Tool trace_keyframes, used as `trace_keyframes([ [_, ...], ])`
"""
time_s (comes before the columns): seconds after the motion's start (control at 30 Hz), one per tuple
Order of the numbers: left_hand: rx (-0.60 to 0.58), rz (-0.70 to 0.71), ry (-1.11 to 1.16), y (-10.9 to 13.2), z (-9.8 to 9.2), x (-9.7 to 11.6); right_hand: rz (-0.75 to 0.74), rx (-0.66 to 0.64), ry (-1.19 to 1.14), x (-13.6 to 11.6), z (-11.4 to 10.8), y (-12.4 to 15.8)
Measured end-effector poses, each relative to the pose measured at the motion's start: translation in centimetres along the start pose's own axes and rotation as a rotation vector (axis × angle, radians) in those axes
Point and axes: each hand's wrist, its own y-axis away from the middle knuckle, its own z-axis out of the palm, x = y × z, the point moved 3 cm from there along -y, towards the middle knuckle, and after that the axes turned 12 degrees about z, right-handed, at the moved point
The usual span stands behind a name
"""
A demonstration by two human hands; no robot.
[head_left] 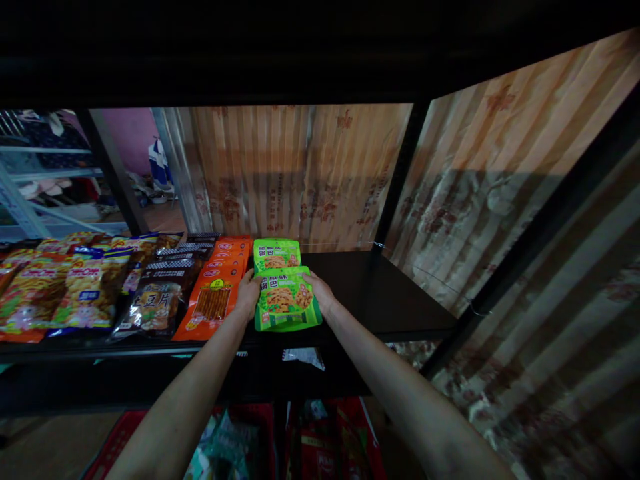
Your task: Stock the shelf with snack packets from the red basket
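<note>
A green snack bag (287, 300) with pictured food on its front is gripped at its two upper sides by my hands, at the front of a black shelf. My left hand (249, 293) is closed on its left edge, and my right hand (320, 292) on its right edge; the fingertips are partly hidden behind the bag. Directly behind it is another green bag (277, 248) of the same print, its lower part covered. To the left, close to my left hand, orange snack packets (213, 293) lie overlapped in a row.
Dark potato-chip bags (155, 300) and prawn-patterned colourful snack bags (90, 293) fill the shelf's left. Black shelf board (395, 293) extends right to a metal post (400, 180). Below are a silvery packet (303, 357), a red crate (117, 440) and a red bag (333, 443).
</note>
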Motion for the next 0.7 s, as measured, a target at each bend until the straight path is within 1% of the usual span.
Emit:
trace_keyframes([
  [0.23, -0.039, 0.026, -0.046, -0.8, -0.5, -0.3, -0.041, 0.027, -0.057, 0.6, 0.1, -0.6],
  [0.37, -0.042, 0.043, -0.117, -1.2, -0.8, -0.2, -0.081, 0.032, -0.038, 0.8, 0.4, -0.6],
  [0.57, -0.073, 0.109, -0.278, -1.9, -1.4, -0.5, -0.134, 0.104, 0.078, 0.9, 0.5, -0.7],
  [0.7, -0.094, 0.170, -0.436, -2.3, -1.9, -0.5, -0.130, 0.109, 0.115, 0.8, 0.5, -0.6],
])
